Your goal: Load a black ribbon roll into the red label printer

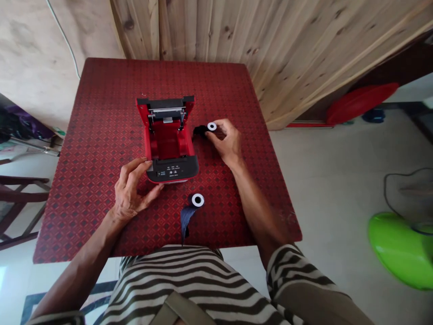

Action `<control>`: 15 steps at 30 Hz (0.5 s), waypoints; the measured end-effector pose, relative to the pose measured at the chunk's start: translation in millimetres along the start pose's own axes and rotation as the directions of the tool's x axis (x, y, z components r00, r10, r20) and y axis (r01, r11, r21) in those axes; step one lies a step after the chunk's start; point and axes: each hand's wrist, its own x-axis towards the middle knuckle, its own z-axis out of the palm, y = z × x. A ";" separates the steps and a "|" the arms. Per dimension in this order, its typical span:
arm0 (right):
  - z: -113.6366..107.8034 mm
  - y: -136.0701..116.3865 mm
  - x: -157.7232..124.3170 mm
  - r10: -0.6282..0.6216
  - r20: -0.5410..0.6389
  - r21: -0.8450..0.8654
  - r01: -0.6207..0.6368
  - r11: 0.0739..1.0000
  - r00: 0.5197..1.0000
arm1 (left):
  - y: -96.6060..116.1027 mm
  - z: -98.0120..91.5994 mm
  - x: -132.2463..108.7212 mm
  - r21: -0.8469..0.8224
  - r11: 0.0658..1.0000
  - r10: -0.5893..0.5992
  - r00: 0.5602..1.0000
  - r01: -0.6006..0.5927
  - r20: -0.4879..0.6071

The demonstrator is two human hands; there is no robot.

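A red and black label or receipt printer (173, 169) stands on the table with its lid (165, 108) raised and its red paper bay showing bare. My left hand (130, 192) grips its near left corner, fingers on the side and thumb along the front. Just right of the printer, my right hand (228, 142) pinches a small paper roll (212, 127) with a white end and a dark outer face. A dark loose strip from that roll reaches toward the printer. Between the printer and my body lies a second paper roll (198, 200), its dark tail hanging toward the near table edge.
The table (108, 99) has a red patterned cover. Behind it rises a wooden plank wall (203, 31). A bright green object (399, 253) and a red round object (361, 104) are off to the right. A dark wooden chair (20, 194) stands at the left.
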 end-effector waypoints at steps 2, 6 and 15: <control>1.1 3.9 0.5 0.004 0.019 -0.022 -0.003 1.000 1.000 | -0.7 -0.3 0.6 0.005 1.000 0.003 1.000 -0.003 -0.001; -16.2 -2.4 -12.6 0.011 0.017 -0.042 -0.010 0.999 1.000 | -1.6 -1.5 1.4 0.010 1.000 0.004 1.000 -0.004 0.018; -82.7 -87.7 -132.6 0.132 0.508 -0.042 -0.128 0.991 0.851 | 4.0 -2.8 1.9 -0.025 0.997 -0.074 0.994 0.076 0.081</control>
